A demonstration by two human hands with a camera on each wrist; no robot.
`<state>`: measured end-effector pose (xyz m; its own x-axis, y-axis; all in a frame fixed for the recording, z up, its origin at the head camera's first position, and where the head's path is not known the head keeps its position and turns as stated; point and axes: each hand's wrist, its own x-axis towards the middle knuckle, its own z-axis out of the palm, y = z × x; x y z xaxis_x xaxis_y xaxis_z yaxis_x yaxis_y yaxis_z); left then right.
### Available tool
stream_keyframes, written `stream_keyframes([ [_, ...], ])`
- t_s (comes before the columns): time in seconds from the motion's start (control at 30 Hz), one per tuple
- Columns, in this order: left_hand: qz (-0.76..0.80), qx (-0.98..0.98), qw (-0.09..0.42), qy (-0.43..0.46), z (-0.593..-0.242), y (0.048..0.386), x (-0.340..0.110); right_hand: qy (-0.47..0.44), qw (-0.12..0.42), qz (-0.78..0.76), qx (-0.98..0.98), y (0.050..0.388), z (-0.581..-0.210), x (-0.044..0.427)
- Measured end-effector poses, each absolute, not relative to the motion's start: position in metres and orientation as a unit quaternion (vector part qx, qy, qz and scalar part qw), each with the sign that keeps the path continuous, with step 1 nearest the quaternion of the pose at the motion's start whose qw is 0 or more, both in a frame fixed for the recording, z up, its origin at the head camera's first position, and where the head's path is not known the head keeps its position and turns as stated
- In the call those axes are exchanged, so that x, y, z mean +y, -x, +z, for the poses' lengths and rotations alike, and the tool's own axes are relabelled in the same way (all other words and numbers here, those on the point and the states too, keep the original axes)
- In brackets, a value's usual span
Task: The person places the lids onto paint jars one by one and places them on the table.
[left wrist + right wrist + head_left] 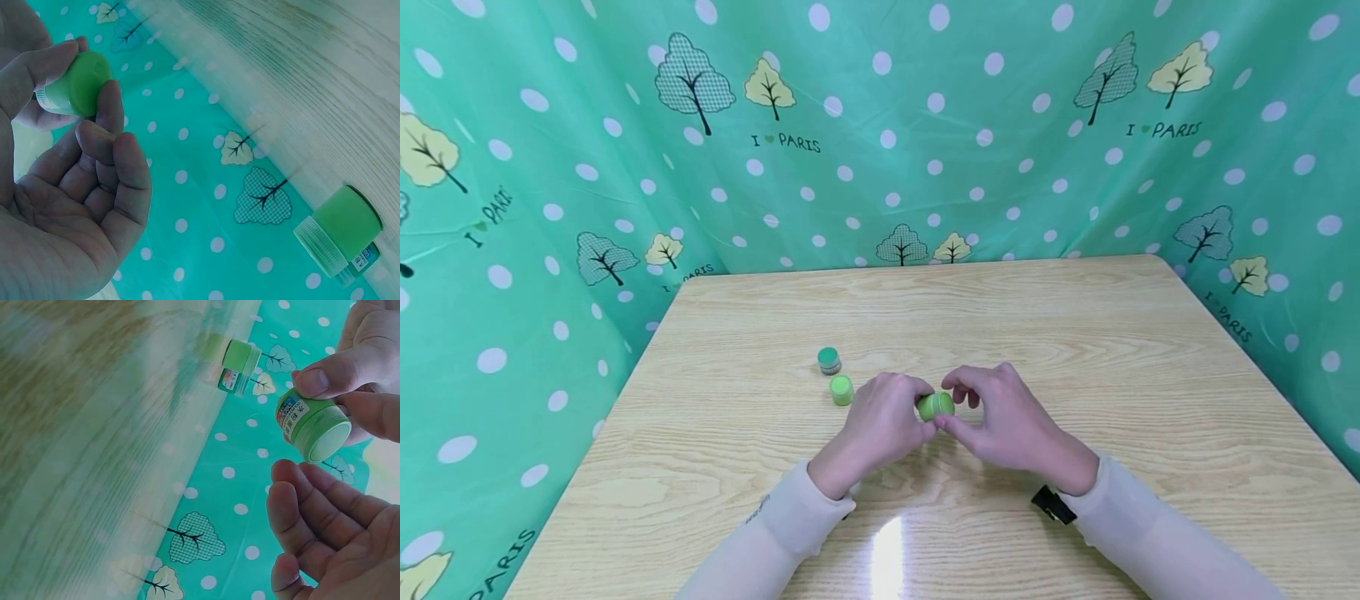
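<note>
A light green paint jar (936,406), tilted on its side above the table, is pinched between the thumb and fingers of my left hand (886,421). In the right wrist view a printed label wraps the jar (297,415), and its round capped end points toward my right hand (337,531). The fingers of that right hand (1003,417) are loosely bent and spread beside the capped end. Its thumb reaches the jar's near side; whether it touches is hard to tell. To the left stand a second light green jar (841,390) and a dark green jar (829,360).
The wood-grain table (1075,333) runs back to a green polka-dot curtain (887,125), which also hangs along both sides. A bright light reflection lies on the table in front. A black strap (1054,505) shows by my right sleeve.
</note>
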<state>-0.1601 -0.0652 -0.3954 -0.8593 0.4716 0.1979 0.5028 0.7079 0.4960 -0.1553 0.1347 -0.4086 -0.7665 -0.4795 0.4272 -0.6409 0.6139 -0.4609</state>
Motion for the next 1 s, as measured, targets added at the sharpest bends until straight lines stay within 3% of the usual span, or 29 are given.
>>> stream_keyframes([
  [1.0,-0.278,-0.925,0.021,0.259,-0.3952,0.1585,-0.0642,-0.317,0.129,0.296,-0.892,0.1540,-0.4116,0.1335],
])
